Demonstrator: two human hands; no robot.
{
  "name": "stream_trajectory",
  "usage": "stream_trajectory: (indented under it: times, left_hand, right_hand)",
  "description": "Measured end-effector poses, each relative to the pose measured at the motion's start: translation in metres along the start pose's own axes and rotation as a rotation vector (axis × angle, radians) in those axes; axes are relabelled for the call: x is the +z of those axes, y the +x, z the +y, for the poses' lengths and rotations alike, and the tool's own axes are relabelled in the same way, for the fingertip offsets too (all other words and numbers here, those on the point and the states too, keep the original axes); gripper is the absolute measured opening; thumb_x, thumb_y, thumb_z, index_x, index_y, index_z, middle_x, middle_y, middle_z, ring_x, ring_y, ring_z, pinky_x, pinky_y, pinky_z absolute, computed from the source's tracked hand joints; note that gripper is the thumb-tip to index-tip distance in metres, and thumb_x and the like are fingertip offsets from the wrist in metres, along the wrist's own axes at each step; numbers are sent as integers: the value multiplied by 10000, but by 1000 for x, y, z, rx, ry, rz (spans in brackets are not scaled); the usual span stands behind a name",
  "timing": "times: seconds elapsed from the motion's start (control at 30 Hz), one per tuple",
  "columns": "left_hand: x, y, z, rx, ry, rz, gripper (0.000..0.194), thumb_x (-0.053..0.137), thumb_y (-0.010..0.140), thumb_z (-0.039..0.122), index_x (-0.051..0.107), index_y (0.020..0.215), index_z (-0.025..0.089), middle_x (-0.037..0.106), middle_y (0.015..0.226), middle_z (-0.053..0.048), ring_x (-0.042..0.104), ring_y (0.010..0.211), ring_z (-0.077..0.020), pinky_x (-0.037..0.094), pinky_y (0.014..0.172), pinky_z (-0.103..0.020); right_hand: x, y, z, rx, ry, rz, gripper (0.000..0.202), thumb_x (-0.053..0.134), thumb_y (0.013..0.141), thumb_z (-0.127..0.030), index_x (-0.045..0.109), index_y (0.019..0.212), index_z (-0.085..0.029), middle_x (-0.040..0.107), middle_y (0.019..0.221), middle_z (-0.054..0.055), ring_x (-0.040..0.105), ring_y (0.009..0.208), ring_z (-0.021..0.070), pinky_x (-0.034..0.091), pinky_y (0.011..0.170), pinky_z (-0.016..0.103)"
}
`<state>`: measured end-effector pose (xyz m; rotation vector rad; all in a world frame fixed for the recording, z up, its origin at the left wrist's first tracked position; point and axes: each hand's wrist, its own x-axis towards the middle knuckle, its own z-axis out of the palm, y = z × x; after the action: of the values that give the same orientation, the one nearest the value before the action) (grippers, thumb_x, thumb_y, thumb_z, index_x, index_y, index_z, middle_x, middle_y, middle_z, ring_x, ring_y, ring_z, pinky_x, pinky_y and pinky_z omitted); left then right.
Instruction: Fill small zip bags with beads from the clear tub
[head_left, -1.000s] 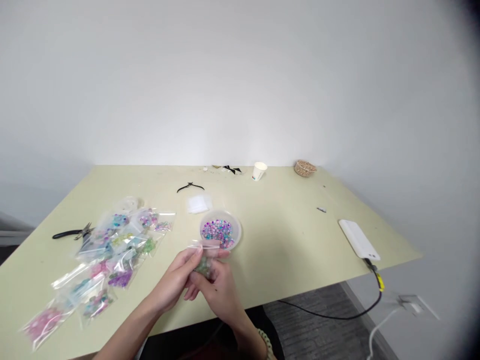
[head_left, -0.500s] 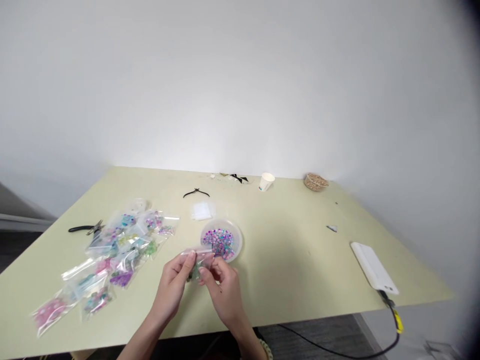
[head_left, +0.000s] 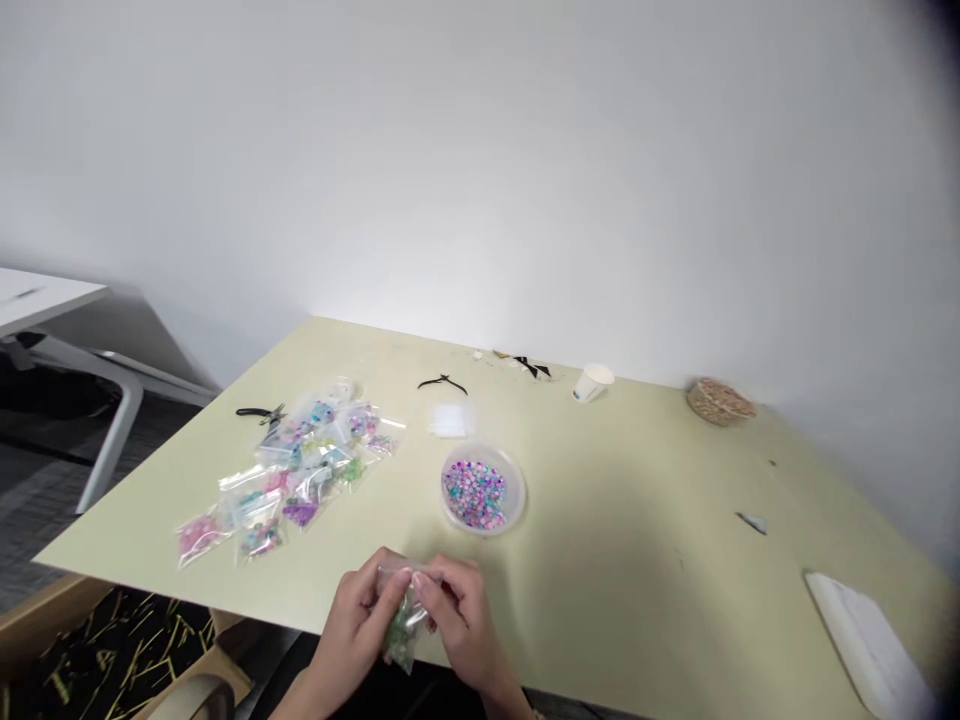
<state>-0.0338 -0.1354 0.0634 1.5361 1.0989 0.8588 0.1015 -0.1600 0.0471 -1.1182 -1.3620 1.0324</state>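
Observation:
Between my two hands, at the table's front edge, hangs a small clear zip bag with green beads in its lower part. My left hand pinches the bag's top edge between thumb and fingers. My right hand pinches the same edge from the other side, thumbs almost meeting. Just beyond my hands stands a round white dish of purple, pink and teal beads. To the left lie several clear bags of coloured beads in an overlapping spread.
Black-handled pliers lie beyond the bags, a second pair further back. Behind the dish is a stack of white bags. A paper cup, a woven basket and a white power bank stand rightward. A cardboard box sits below left.
My hands have drawn the bag back from the dish to the table's front edge, and its beads hang lower in view. The camera has turned left, showing the box and another table.

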Motion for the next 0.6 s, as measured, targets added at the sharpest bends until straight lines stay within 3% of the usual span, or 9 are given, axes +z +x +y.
stream_trajectory:
  times: [0.1,0.23,0.43,0.6]
  left_hand:
    - [-7,-7,-4,134,143,46,308,472,871,381,603,689,169,612,590,-10,567,547,-134,428,550,-212]
    - [-22,-12,-11,193,247,56,280,458,886,336,631,732,178,653,652,-14,595,606,-136,426,609,-210]
    - [-41,-14,-11,108,243,54,437,370,908,443,612,662,175,619,599,-8,544,559,-128,418,571,-204]
    - [-46,-16,-10,37,196,70,492,387,870,540,615,636,172,594,581,-11,512,558,-136,416,573,-216]
  right_hand:
    - [6,-1,1,-68,-49,-11,365,440,895,-318,453,563,-167,417,515,-34,400,505,90,312,554,230]
    - [13,4,4,-140,-81,-73,372,428,900,-304,436,554,-167,406,506,-35,400,498,85,308,540,224]
    - [23,12,7,-159,-114,-129,359,413,915,-322,462,594,-169,436,526,-31,444,522,89,312,540,216]
    - [23,15,6,-211,-207,-189,392,390,928,-318,422,568,-167,416,521,-29,430,525,90,289,540,227]
